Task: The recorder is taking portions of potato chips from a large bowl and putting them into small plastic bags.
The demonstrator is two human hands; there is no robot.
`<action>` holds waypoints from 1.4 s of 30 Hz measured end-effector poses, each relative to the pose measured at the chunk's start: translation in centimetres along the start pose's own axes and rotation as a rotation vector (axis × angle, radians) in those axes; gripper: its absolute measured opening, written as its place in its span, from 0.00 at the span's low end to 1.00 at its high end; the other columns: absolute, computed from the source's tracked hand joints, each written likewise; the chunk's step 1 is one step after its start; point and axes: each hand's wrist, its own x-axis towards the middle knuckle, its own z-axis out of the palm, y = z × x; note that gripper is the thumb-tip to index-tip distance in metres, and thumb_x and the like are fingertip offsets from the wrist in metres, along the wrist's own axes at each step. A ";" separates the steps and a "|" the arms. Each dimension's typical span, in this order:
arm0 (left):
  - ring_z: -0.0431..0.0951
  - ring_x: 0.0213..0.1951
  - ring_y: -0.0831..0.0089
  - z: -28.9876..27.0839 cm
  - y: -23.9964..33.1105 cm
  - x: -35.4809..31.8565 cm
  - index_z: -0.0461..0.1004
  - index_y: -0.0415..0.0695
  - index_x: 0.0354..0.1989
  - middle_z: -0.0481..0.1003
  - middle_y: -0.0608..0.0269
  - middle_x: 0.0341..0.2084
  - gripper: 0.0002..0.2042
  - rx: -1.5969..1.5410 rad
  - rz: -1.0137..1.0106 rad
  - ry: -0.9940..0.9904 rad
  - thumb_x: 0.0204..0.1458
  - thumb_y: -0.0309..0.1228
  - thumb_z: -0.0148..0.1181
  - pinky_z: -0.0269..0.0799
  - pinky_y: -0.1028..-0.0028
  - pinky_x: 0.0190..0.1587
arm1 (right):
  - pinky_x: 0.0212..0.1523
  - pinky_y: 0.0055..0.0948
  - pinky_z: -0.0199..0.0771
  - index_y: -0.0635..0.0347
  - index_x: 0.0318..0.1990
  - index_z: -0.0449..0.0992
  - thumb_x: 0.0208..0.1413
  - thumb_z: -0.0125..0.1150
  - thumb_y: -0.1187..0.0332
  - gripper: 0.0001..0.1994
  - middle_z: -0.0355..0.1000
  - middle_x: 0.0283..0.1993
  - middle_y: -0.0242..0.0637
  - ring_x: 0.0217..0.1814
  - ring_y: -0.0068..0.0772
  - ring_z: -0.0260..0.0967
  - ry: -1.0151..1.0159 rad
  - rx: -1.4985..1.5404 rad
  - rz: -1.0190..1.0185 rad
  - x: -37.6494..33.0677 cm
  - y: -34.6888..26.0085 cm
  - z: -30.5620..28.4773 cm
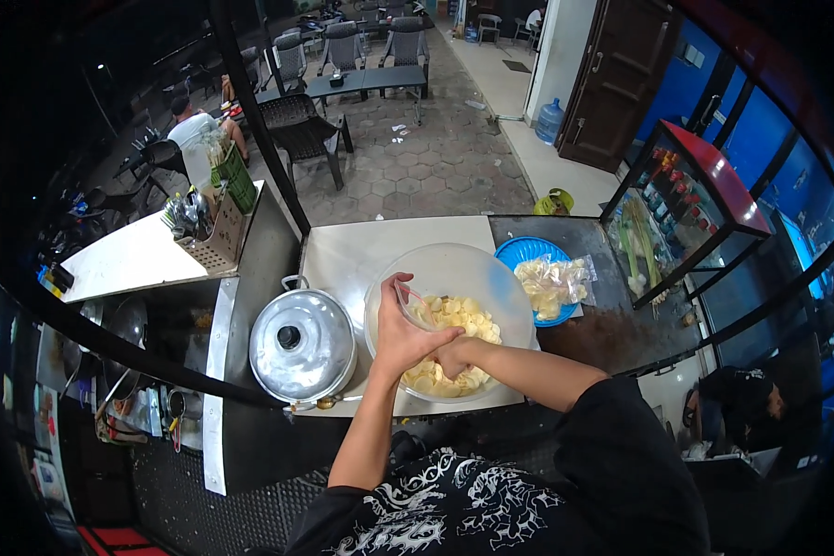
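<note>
Night scene, upper left of frame near black, one small white lamp [100, 67] there. White rectangular bench [343, 246] at centre well lit. Glare on round silver metal pot lid [313, 347]. Centre, including round translucent plastic tub [463, 269], fairly sharp; edges darker, softer. Strong fisheye bending, corners black.
</note>
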 end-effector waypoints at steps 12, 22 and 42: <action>0.71 0.33 0.68 0.0 -1.8 0.7 0.67 0.38 0.44 0.69 0.57 0.27 0.32 0.141 0.036 -0.092 0.28 0.35 0.74 0.68 0.71 0.39 | 0.30 0.27 0.79 0.69 0.35 0.73 0.38 0.63 0.80 0.12 0.72 0.32 0.40 0.29 0.30 0.75 0.111 0.951 -0.127 -9.3 1.8 -8.0; 0.76 0.33 0.56 2.3 -2.7 0.3 0.64 0.36 0.46 0.73 0.51 0.30 0.33 0.133 -0.112 -0.196 0.28 0.35 0.71 0.71 0.63 0.38 | 0.30 0.24 0.75 0.67 0.37 0.75 0.40 0.63 0.77 0.13 0.74 0.31 0.38 0.28 0.25 0.73 0.344 0.760 -0.208 -15.4 -2.4 -17.5; 0.70 0.37 0.70 0.4 -3.2 -0.3 0.63 0.38 0.42 0.70 0.60 0.33 0.28 -0.164 -0.096 0.039 0.32 0.27 0.73 0.67 0.71 0.43 | 0.32 0.33 0.79 0.63 0.52 0.71 0.45 0.55 0.74 0.22 0.75 0.36 0.44 0.37 0.36 0.75 0.154 0.521 0.140 -8.2 2.2 -13.9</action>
